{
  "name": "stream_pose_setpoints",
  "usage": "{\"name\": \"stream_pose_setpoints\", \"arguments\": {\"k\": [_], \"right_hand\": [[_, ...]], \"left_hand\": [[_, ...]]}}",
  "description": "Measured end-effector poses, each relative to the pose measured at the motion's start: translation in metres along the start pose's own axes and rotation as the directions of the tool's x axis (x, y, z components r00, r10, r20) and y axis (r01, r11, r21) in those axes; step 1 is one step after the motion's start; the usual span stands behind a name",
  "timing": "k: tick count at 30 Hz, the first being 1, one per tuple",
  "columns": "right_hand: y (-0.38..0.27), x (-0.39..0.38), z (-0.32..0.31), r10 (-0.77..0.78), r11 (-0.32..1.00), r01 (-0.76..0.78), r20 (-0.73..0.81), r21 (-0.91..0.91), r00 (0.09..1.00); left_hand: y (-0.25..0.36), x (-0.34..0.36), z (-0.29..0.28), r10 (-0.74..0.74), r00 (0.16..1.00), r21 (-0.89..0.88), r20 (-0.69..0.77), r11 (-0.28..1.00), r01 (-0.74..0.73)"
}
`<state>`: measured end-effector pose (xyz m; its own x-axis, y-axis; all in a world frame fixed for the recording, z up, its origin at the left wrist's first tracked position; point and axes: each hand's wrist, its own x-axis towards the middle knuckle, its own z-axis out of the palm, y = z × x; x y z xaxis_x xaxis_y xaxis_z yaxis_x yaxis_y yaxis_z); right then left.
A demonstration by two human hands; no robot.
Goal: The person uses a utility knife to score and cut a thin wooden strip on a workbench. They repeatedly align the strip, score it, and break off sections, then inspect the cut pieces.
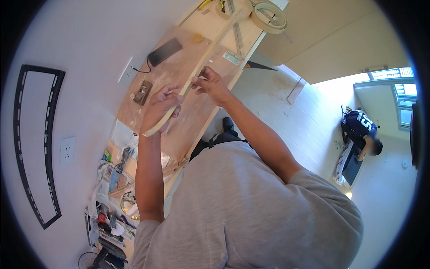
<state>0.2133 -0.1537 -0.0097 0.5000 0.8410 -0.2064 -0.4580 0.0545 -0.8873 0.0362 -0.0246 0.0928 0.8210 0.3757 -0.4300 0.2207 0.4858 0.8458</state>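
Note:
A long, narrow, pale strip of edge banding runs diagonally over the workbench, one end near my left wrist and the other by the roll at the far end. My left hand is closed round the strip close to its near end. Farther along, my right hand pinches the strip's edge between thumb and fingers. Beneath my hands lies a reddish wooden board on the bench. A small wooden hand plane rests on it left of my left hand. Beyond that is a black phone with a cable.
At the bench's far end sits a coiled roll of banding beside a metal ruler. A saw blade juts past the right edge. Tools and plastic clutter the near left. Another person crouches at the right over a dark panel.

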Motion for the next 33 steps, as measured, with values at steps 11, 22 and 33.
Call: {"name": "stream_pose_setpoints", "arguments": {"k": [11,22,33], "right_hand": [[-0.035,0.004,-0.012,-0.04,0.988,0.04,0.003,-0.148,0.999],[-0.063,0.002,-0.039,-0.171,0.968,0.172,0.025,-0.185,0.985],[-0.019,-0.006,0.001,0.166,0.983,-0.153,0.133,-0.102,0.977]], "left_hand": [[0.035,-0.015,0.017,0.143,0.967,0.144,0.212,0.974,-0.176],[0.046,-0.044,0.021,0.119,0.965,0.301,0.234,0.935,-0.189],[0.07,-0.026,0.027,0.521,0.839,-0.016,0.155,0.851,-0.525]]}}
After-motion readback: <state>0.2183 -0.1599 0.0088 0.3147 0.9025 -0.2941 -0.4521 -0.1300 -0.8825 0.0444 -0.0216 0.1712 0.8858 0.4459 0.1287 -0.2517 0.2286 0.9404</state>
